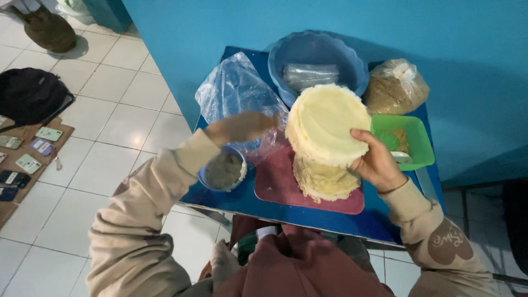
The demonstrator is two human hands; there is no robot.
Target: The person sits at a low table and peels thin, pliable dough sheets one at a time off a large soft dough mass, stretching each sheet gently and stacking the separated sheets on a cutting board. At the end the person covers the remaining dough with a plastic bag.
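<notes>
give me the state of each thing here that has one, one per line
right hand: holding the lifted stack of pale round wrappers at its edge
left hand: blurred, over the small blue bowl, grip unclear
lower wrapper pile: lying on the maroon board
small blue bowl: filled with a greyish mix
green tray: brown filling inside
clear plastic bag: open, crumpled
bag of brown crumbs: tied shut
big blue bowl: holds a clear packet

Your left hand (242, 127) is blurring with motion, so its fingers are not reading clearly (open or curled, you cannot tell). The round stack of pale wrappers (328, 124) is covering your right hand's (378, 163) thumb and hiding part of the lower pile (324, 181).
</notes>
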